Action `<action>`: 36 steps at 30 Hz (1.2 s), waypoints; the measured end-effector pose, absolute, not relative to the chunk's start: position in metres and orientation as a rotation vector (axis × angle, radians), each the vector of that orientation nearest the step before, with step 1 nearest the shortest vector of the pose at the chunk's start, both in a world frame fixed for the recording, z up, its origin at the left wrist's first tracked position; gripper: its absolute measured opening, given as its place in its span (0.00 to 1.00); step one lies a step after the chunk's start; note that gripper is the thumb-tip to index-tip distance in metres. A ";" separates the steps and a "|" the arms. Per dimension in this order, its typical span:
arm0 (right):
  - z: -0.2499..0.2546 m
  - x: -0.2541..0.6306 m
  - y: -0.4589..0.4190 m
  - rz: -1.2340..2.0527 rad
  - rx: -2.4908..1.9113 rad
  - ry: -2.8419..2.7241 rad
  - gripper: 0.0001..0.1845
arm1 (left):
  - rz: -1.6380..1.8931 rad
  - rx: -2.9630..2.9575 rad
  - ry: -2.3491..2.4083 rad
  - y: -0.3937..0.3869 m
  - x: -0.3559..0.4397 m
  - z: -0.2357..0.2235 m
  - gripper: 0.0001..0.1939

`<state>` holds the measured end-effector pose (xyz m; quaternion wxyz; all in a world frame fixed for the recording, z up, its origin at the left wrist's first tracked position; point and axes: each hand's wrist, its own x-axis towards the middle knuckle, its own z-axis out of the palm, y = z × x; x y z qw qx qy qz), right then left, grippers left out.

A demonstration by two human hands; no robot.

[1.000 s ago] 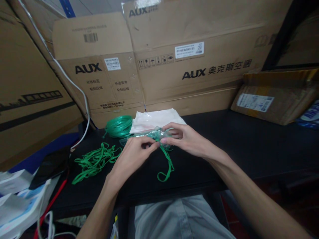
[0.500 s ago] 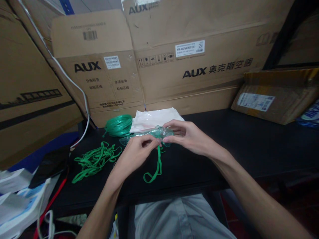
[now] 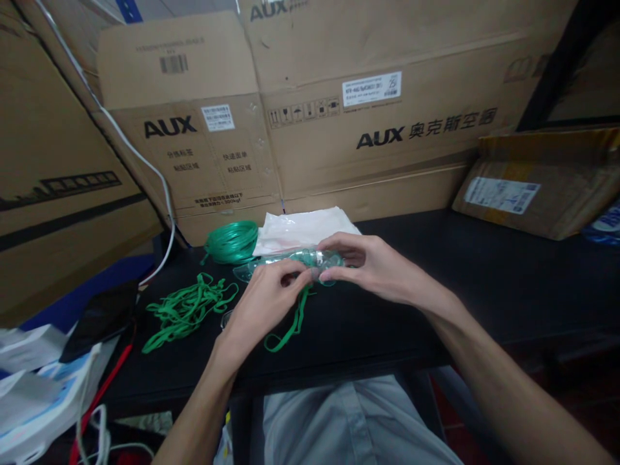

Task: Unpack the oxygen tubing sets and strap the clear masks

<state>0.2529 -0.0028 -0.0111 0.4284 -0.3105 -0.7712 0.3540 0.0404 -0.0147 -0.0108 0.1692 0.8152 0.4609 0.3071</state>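
A clear, green-tinted plastic oxygen mask (image 3: pixel 316 257) is held just above the black table, between my two hands. My right hand (image 3: pixel 363 261) grips its right end, thumb below and fingers over the top. At its near edge my left hand (image 3: pixel 274 284) pinches with thumb and forefinger, partly covering the mask. A green elastic strap (image 3: pixel 290 332) hangs from beneath the left fingertips and ends in a loop on the table; where it joins the mask is hidden. Left of my left hand lies a tangle of green elastic straps (image 3: pixel 186 311). Behind it sits a coil of green tubing (image 3: pixel 231 241).
White plastic packets (image 3: pixel 305 227) lie behind the mask on the black table (image 3: pixel 387 342). Large cardboard boxes (image 3: pixel 310 155) wall off the back. A smaller taped carton (image 3: pixel 533 187) stands at right. Left are a dark phone-like slab (image 3: pixel 101 320), white devices and cables.
The hanging strap has swung left, toward my left wrist. The mask has turned slightly in my fingers, showing more of its right end. Both hands keep nearly the same place.
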 end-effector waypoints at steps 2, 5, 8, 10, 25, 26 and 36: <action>-0.012 0.256 -0.001 0.812 -0.813 -1.929 0.17 | 0.842 2.362 1.289 -0.017 0.039 -0.009 0.17; -0.010 0.270 0.006 0.567 -0.956 -1.813 0.18 | 0.780 2.400 1.288 -0.021 0.036 -0.004 0.17; -0.003 0.286 0.008 0.428 -1.034 -1.717 0.21 | 0.728 2.445 1.326 -0.024 0.031 0.002 0.16; 0.001 0.294 0.007 0.437 -1.029 -1.721 0.23 | 0.688 2.462 1.370 -0.025 0.028 0.004 0.14; 0.003 0.293 0.001 0.473 -0.981 -1.871 0.26 | 0.446 2.325 1.409 -0.022 0.032 -0.017 0.09; 0.004 0.294 0.000 0.474 -0.980 -1.871 0.27 | 0.511 2.340 1.409 -0.024 0.031 -0.012 0.09; -0.002 0.290 0.003 0.481 -1.019 -1.918 0.25 | 1.140 2.081 2.362 -0.034 -0.060 0.042 0.20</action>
